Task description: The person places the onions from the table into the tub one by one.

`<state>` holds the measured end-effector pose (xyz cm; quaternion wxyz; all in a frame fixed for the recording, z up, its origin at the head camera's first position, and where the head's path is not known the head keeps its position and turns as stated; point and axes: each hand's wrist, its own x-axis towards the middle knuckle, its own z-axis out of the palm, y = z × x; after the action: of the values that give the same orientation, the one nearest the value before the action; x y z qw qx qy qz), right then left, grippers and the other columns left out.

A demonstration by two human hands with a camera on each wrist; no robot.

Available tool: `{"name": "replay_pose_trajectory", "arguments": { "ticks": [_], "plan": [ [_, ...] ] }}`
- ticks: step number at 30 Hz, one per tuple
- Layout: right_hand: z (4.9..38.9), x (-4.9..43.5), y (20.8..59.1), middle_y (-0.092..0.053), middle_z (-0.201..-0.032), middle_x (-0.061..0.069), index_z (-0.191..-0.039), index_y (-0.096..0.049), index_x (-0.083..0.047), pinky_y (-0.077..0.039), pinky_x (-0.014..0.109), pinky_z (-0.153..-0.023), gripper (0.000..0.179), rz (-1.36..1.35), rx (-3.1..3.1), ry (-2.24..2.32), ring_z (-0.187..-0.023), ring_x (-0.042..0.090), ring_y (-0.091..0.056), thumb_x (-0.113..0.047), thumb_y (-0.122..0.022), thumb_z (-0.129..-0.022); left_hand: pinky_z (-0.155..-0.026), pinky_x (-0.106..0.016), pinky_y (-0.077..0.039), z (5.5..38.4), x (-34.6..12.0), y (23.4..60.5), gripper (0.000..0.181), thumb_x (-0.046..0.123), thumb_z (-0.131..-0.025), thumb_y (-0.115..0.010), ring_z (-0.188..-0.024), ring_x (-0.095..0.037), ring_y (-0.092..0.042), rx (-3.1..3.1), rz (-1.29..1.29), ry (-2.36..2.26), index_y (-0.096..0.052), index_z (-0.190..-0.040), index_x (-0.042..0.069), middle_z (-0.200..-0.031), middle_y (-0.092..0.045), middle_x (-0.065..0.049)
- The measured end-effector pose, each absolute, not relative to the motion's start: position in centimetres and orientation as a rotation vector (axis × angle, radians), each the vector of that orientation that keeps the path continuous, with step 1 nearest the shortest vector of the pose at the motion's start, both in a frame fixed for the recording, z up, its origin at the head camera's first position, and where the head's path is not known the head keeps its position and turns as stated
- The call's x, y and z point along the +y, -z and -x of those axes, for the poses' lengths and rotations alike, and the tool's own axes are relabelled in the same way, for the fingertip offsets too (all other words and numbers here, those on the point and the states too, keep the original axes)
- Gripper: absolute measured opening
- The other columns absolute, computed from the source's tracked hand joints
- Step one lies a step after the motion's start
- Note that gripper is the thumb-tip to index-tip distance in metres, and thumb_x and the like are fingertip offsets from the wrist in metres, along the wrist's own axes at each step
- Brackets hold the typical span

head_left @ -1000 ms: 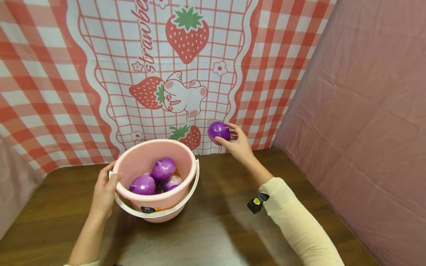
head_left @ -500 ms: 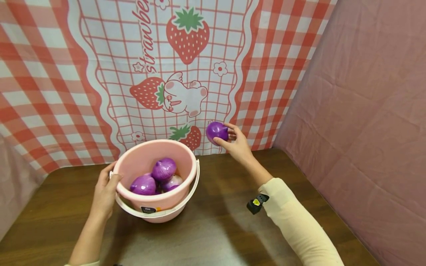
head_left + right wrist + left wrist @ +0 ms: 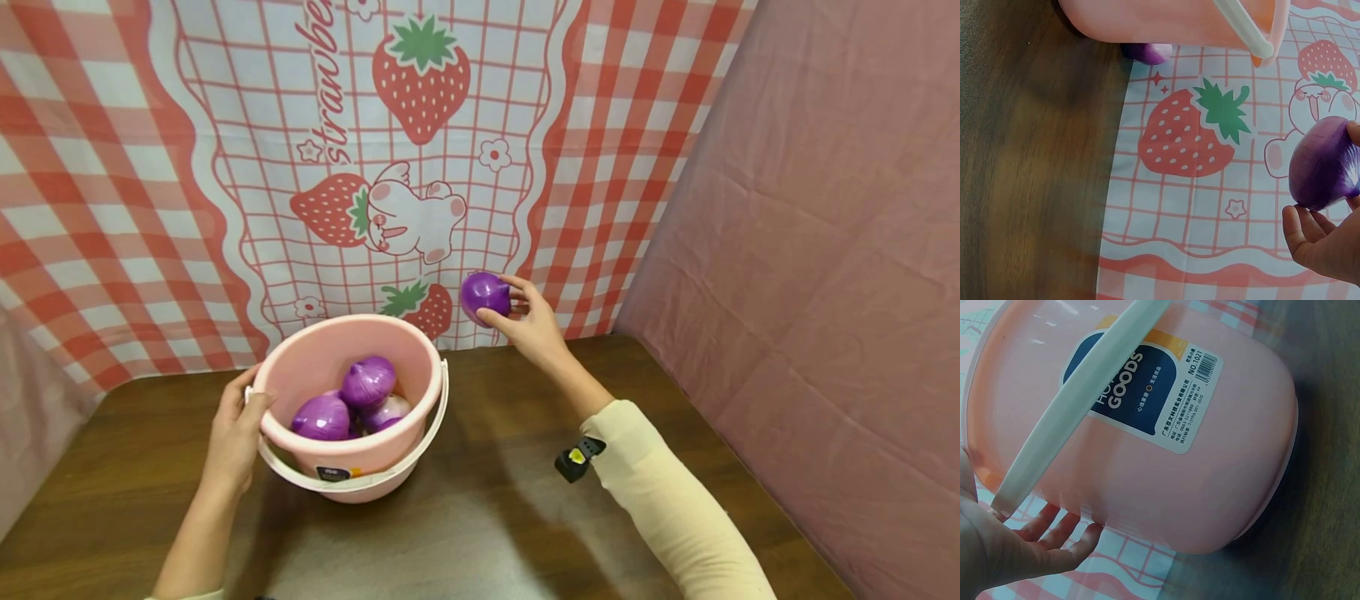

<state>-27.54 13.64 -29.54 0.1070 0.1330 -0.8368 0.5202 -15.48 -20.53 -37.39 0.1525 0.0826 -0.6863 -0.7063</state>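
A pink bucket (image 3: 360,458) with a white handle (image 3: 1072,406) stands on the table. Inside it lie several purple onions (image 3: 370,381), one of them paler and partly covered. My left hand (image 3: 238,429) grips the bucket's left rim, thumb over the edge and fingers against the outer wall. To the right of the bucket and above the table, my right hand (image 3: 536,321) holds another purple onion (image 3: 483,298) between thumb and fingers. That onion (image 3: 1322,165) also shows in the right wrist view, its pointed end towards the palm.
Behind the bucket, a further purple onion (image 3: 1155,54) peeks out in the right wrist view. A strawberry-printed checked cloth (image 3: 420,83) hangs at the back of the brown wooden table (image 3: 480,517). Pink fabric (image 3: 810,250) lines the right side.
My right hand has drifted slightly left with the onion, a little closer to the bucket. The left hand and the bucket have stayed in place.
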Motion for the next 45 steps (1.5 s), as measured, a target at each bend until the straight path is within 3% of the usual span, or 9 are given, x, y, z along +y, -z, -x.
{"name": "replay_pose_trajectory", "arguments": {
  "ticks": [14, 22, 45],
  "plan": [
    [27.1, 13.1, 29.4, -0.052, -0.125, 0.015, -0.135, -0.046, -0.019, -0.053, 0.041, -0.085, 0.065, -0.41, -2.463, -1.533, -0.109, 0.029, -0.054, -0.031, -0.075, -0.078, -0.077, -0.007, -0.048, 15.3, -20.5, 37.4, 0.045, 0.013, -0.094, -0.046, -0.092, 0.006, -0.054, -1.981, -0.247, 2.018, -0.038, -0.138, 0.01, -0.111, -0.047, 0.012],
    [26.9, 12.8, 29.2, -0.052, -0.124, 0.013, -0.135, -0.046, -0.021, -0.052, 0.041, -0.084, 0.065, -0.416, -2.464, -1.512, -0.108, 0.028, -0.054, -0.033, -0.075, -0.078, -0.078, -0.008, -0.049, 15.3, -20.5, 37.6, 0.039, 0.013, -0.094, -0.046, -0.091, 0.006, -0.055, -1.963, -0.228, 2.028, -0.042, -0.133, 0.016, -0.109, -0.048, 0.014],
    [26.6, 11.0, 29.3, -0.054, -0.122, 0.015, -0.134, -0.047, -0.019, -0.053, 0.042, -0.084, 0.065, -0.502, -2.442, -1.538, -0.108, 0.029, -0.055, -0.031, -0.077, -0.077, -0.078, -0.007, -0.048, 15.5, -20.5, 37.3, 0.046, 0.012, -0.094, -0.046, -0.093, 0.006, -0.054, -1.978, -0.247, 2.011, -0.037, -0.139, 0.008, -0.119, -0.044, 0.005]
  ]
}}
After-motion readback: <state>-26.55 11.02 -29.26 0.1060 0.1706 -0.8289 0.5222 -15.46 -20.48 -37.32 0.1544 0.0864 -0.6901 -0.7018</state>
